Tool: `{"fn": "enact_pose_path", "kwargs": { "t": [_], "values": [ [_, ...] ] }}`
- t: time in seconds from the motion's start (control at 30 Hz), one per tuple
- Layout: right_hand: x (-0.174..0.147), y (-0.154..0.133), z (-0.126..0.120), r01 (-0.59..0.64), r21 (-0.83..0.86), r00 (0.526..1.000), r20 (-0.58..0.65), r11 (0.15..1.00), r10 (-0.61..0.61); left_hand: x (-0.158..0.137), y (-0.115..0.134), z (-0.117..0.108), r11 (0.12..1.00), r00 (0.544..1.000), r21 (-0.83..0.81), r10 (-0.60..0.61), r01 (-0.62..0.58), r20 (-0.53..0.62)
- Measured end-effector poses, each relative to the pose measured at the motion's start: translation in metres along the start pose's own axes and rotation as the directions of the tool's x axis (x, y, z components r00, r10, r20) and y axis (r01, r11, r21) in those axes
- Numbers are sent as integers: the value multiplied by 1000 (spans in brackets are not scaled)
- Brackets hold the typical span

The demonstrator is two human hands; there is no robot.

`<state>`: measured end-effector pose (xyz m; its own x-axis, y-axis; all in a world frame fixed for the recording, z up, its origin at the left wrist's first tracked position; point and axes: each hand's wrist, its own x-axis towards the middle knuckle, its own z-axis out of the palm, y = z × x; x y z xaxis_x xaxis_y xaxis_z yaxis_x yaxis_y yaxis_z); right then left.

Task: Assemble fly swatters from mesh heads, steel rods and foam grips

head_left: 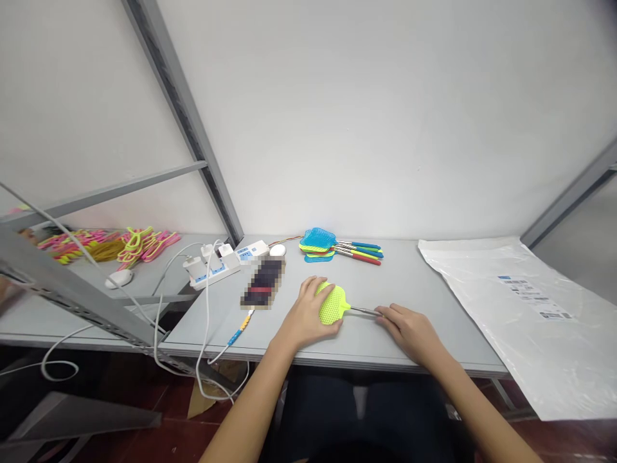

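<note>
A yellow-green fly swatter (333, 307) with a thin metal shaft lies level just over the grey table in front of me. My left hand (307, 314) grips its perforated head from the left, with the fingers curled over the top edge and the thumb at the lower edge. At the other end, my right hand (409, 329) is closed around the handle, which the fingers hide. Behind them, a pile of fly swatters (319, 239) in blue and yellow-green lies with its blue, green, yellow and red handles pointing right.
A blurred phone (263, 283) with a cable lies left of my hands. Beyond it are power strips (214, 269) with plugs and loose white cords. A white plastic packing bag (525, 321) covers the right side. Pink and yellow bundles (144, 244) lie past the metal post (193, 128).
</note>
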<state>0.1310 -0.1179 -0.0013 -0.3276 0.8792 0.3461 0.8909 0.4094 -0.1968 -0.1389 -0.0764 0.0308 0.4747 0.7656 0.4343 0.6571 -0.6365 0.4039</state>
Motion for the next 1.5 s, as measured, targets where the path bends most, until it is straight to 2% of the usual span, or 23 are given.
{"fn": "enact_pose_path", "kwargs": {
  "t": [0.3, 0.5, 0.8, 1.0, 1.2, 1.37, 1.5],
  "values": [
    [1, -3, 1, -57, -27, 998, -39, 998, 56, 2, -3, 7, 996, 1000, 94, 5, -3, -22],
    [3, -5, -1, -107, -50, 994, -27, 993, 106, 2, -11, 14, 983, 996, 176, -68, 55, 66],
    [7, -7, -7, -19, -40, 1000, 24, 999, 20, 9, 15, 20, 992, 994, 77, 92, -96, 54],
    [4, -5, -4, 35, -44, 999, 26, 998, -34, 11, 17, 27, 977, 980, 89, 192, -196, 57],
    [1, 0, -2, 38, -61, 999, 37, 997, -36, 13, 21, 37, 963, 964, 35, 266, -266, -12],
    [1, -1, -1, 16, -71, 999, 39, 997, -13, 15, 18, 29, 976, 976, 28, 215, -215, 17],
    [0, -2, 0, -70, -65, 997, 34, 995, 72, 13, 3, 20, 996, 999, 85, 29, -32, 34]
  ]
}}
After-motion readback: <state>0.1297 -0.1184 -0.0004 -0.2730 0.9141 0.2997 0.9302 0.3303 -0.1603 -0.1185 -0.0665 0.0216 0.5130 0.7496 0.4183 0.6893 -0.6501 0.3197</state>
